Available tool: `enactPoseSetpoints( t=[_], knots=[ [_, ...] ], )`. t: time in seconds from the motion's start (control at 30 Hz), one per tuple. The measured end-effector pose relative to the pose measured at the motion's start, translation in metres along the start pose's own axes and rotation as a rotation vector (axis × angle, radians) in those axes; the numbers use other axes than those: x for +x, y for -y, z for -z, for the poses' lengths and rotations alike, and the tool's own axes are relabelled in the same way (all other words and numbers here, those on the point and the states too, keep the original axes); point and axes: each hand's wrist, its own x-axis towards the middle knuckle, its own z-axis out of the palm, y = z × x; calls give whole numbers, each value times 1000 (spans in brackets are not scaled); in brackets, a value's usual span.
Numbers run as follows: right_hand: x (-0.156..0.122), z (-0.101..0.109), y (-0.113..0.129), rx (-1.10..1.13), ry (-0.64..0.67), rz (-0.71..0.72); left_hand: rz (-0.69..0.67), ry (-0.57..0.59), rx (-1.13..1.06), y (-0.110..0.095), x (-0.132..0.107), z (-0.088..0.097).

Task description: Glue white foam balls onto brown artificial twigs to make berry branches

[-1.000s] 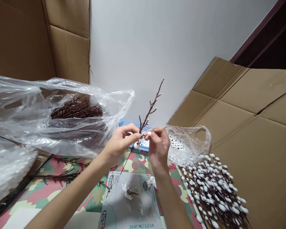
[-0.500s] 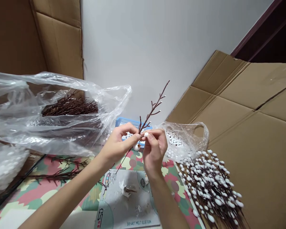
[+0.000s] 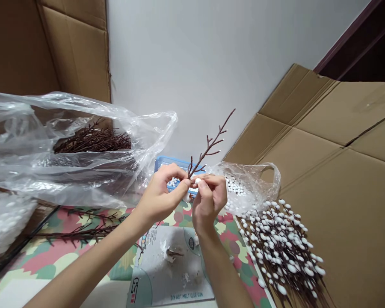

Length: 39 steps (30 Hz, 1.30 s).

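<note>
Left hand (image 3: 159,200) has its fingers closed on the brown twig (image 3: 209,145), right hand (image 3: 209,206) pinches a white bead (image 3: 198,181) against it: bead-fixing step, next calling for a firm press to seat it.

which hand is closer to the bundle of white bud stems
Right. The right hand, pinching a white bead, is up and left of the bundle of white bud stems. The left hand, holding a brown twig, is farther left, beyond the right hand.

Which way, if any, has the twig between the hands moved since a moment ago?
Yes, the twig has tilted right, judged against the blue basket.
</note>
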Motion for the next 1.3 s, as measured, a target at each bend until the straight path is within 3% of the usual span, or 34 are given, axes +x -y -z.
enactPoseSetpoints(
  t=[0.3, 0.77, 0.97, 1.13, 1.3],
  knots=[
    [-2, 1, -4, -105, -6, 87, -23, -17, 54, 3, -3, -4],
    [-3, 2, -7, -192, -15, 62, 63, -5, 0, 0, -3, -7],
    [9, 10, -5, -132, 0, -44, 47, -10, -55, 14, 3, -2],
    [12, 3, -1, 44, 49, -278, -78, -39, -157, 34, 13, 10],
    [9, -7, 9, 159, 94, -480, -127, -75, -157, 25, 12, 14]
  ],
)
